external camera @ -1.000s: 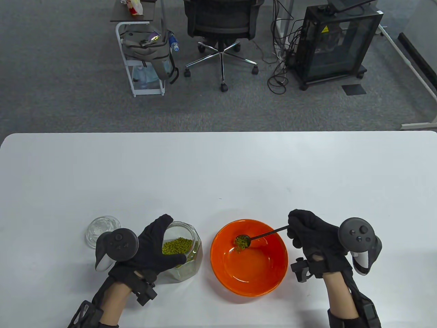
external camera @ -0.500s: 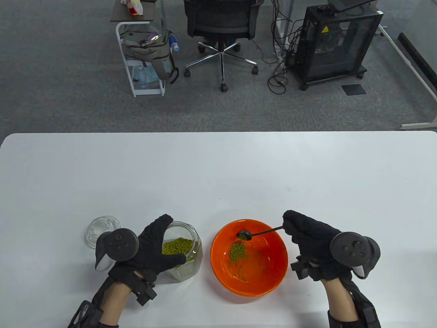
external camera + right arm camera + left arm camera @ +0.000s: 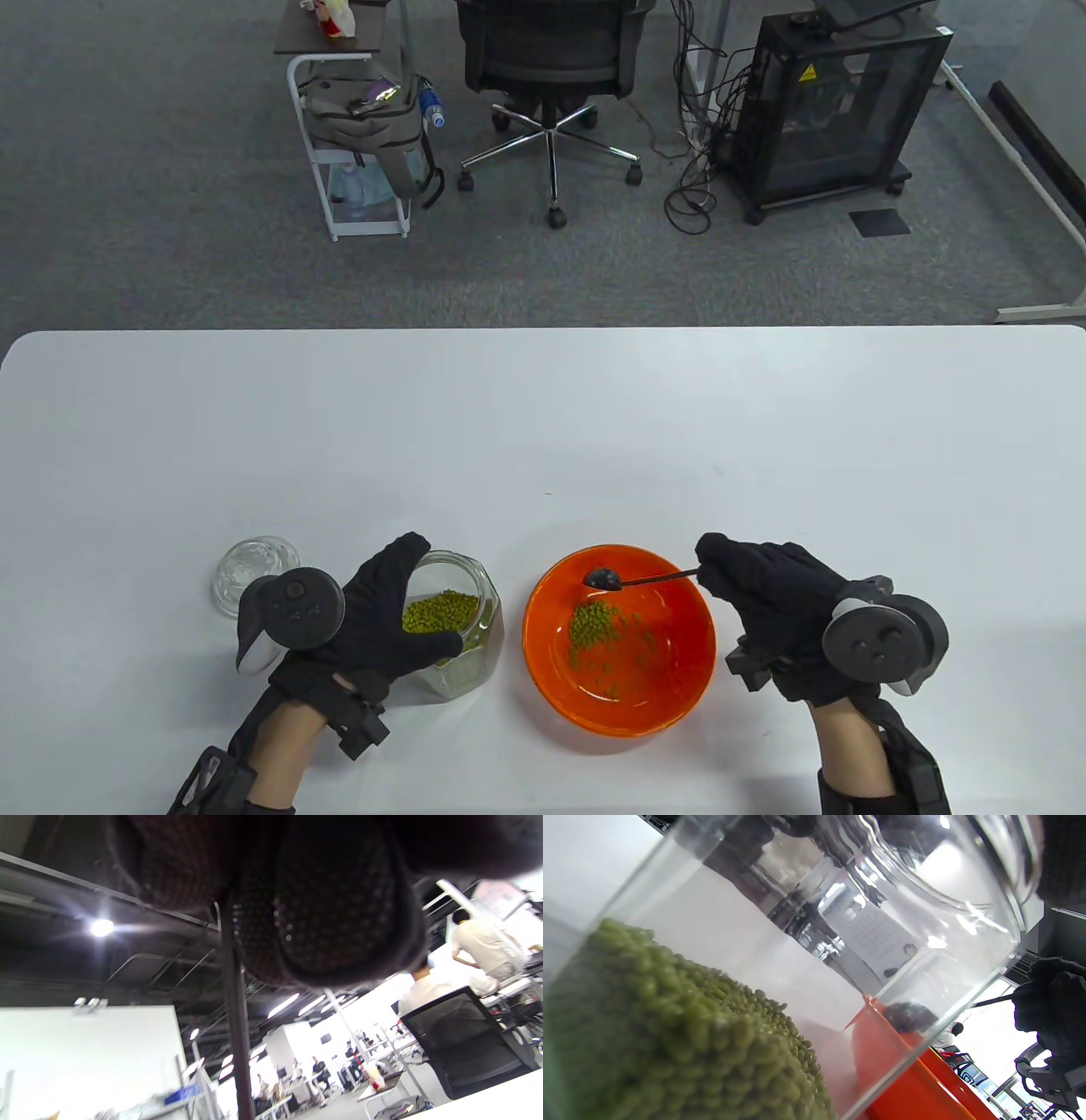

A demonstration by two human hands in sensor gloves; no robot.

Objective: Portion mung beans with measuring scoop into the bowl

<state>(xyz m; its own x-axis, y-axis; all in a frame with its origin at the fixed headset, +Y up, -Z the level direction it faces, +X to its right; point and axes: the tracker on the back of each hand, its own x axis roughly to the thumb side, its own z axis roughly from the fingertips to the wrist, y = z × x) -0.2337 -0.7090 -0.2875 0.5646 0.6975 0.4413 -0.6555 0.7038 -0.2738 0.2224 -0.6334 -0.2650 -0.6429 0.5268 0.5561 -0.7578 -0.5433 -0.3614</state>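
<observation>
Right hand (image 3: 785,615): grip pinches the far-right end of the scoop (image 3: 640,578) handle. Scoop head sits over the far rim of the bowl (image 3: 679,705), turned over, left of the hand. Beans (image 3: 607,637) lie scattered in the bowl, near and below the scoop head.

Left hand (image 3: 382,620): grip curled round the jar (image 3: 475,654), which holds more beans (image 3: 439,611); jar stands just left of the bowl on the counter (image 3: 543,424). Lid (image 3: 246,564) lies left of the jar.

Yellow warning sticker on the black cabinet (image 3: 831,110), text unreadable.
</observation>
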